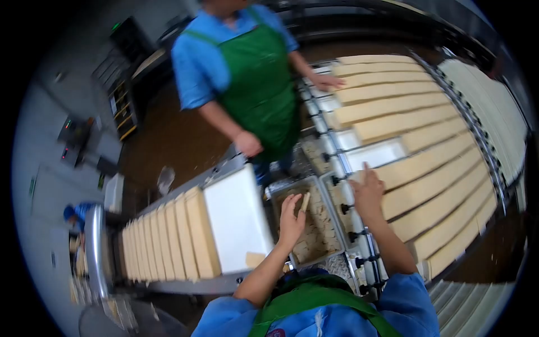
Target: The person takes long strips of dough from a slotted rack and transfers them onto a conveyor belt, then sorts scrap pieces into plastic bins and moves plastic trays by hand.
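Observation:
Over a grey bin (304,263) of pale broken pieces, my left hand (292,222) holds a thin pale strip (305,202) between thumb and fingers. My right hand (368,192) rests at the near end of one of several long pale yellow slabs (438,162) laid side by side on the right conveyor. Its fingers are spread, with nothing visible in them. Just beyond it a white section (376,155) shows between the slabs.
A co-worker in a green apron (261,78) stands opposite, one hand on the slabs' ends. To the left, upright slabs (168,236) line another conveyor beside a white surface (236,219). Another person (81,213) is far left. Metal rails (339,151) edge the right conveyor.

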Motion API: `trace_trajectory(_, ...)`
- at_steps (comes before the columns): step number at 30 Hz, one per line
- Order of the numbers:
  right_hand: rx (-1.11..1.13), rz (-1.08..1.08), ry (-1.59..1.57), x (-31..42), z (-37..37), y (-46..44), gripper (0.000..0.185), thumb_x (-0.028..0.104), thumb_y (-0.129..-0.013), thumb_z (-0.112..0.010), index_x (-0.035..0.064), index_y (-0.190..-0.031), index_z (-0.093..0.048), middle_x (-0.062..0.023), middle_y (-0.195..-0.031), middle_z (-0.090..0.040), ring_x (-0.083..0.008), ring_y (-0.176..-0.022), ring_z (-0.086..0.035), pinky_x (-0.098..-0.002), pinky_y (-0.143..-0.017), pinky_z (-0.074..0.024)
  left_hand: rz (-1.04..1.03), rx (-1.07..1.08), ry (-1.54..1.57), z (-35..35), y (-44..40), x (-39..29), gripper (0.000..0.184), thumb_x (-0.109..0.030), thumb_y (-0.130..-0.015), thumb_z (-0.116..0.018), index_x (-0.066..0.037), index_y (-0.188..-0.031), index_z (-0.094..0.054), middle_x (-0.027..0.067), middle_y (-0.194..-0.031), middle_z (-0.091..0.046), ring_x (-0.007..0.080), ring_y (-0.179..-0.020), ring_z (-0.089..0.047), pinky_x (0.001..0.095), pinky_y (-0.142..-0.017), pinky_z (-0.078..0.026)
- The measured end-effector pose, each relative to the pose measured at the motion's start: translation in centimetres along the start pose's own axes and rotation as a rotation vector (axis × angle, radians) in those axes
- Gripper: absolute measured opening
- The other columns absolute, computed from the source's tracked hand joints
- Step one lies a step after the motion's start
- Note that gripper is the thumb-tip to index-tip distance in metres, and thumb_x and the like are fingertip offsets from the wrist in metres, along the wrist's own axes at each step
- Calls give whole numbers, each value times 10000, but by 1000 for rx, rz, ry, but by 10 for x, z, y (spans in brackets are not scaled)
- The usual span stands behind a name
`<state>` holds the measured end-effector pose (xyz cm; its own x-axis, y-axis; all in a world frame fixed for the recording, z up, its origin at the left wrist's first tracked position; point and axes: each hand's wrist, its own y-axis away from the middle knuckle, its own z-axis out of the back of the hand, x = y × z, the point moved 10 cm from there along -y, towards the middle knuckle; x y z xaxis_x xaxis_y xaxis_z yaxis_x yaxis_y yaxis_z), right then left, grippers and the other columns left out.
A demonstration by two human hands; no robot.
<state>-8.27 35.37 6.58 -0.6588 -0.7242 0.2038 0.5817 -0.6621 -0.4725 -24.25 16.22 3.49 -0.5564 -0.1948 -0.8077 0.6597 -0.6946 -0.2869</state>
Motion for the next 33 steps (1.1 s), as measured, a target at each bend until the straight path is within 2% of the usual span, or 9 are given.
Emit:
trace_trajectory(3, 49, 14, -49, 8, 10, -4, 238, 146, -692, -684, 180, -917, -752, -192, -1431, -396, -320, -1252, -422, -473, -927, -337, 123, -79, 89, 47, 31, 42, 394, 2, -815, -556, -40, -1207, -545, 154, -1219, -520, 256, -1080, -539, 339, -942, -435)
trace_trajectory(4, 51, 13, 6, 9, 11, -4, 237, 167, -699, -706, 178, -933, -745, -188, -1435, -387, -314, -1251, -424, -474, -928, -339, 204, -91, 108, 61, 43, 58, 351, -3, -823, -543, -25, -1173, -551, 183, -1212, -522, 341, -1141, -510, 374, -985, -410)
trace_trajectory(7, 81, -2, 31, 9, 7, 2, 203, 241, -757, -720, 226, -959, -733, -152, -1429, -400, -290, -1253, -425, -495, -951, -327, 225, -193, 28, 113, 82, 82, 341, 0, -824, -540, -19, -1164, -551, 185, -1204, -524, 338, -1136, -513, 376, -983, -411)
trace_trajectory(12, 52, -407, 251, -24, -9, 7, 188, 214, -809, -673, 257, -984, -728, -62, -1444, -396, -286, -1271, -409, -545, -981, -297, 361, -361, -151, 200, 166, 123, 399, -79, -826, -576, -6, -1214, -518, 272, -1260, -436, 417, -1203, -405, 454, -1026, -337)
trace_trajectory(14, 77, -448, 331, -10, -10, 3, 180, 219, -821, -658, 256, -982, -730, -47, -1450, -388, -293, -1276, -402, -548, -993, -289, 517, -416, -607, 236, 202, 136, 578, -173, -804, -641, 27, -1297, -415, 341, -1300, -334, 471, -1232, -308, 518, -1041, -275)
trace_trajectory(17, 68, -447, 474, 13, -14, 2, 199, 247, -839, -632, 241, -1020, -714, -75, -1467, -358, -335, -1287, -383, -564, -1004, -290, 801, -442, -572, 262, 245, 170, 775, -254, -767, -706, 55, -1350, -300, 378, -1310, -276, 494, -1229, -269, 555, -1036, -243)
trace_trajectory(20, 85, -252, 496, 96, -38, -1, 298, 263, -812, -650, 201, -1103, -665, -178, -1440, -355, -374, -1277, -382, -565, -937, -349, 793, -426, -429, 268, 255, 189, 857, -186, -713, -773, 67, -1352, -261, 334, -1269, -288, 463, -1165, -334, 493, -1017, -303)
trace_trajectory(25, 257, 300, -209, 330, -128, 23, 569, 387, -762, -681, 71, -1224, -574, -230, -1402, -377, -384, -1273, -355, -539, -985, -302, 786, -394, -246, 268, 233, 197, 866, -121, -655, -818, 77, -1305, -281, 284, -1195, -317, 427, -1094, -397, 441, -966, -385)
trace_trajectory(33, 639, 331, -189, 534, -229, 11, 739, 536, -863, -530, 134, -1446, -319, -199, -1522, -195, -345, -1340, -299, -463, -1025, -328, 719, -167, -350, 260, 209, 200, 958, -329, -727, -753, 125, -1359, -194, 323, -1197, -390, 476, -1023, -510, 490, -869, -469)
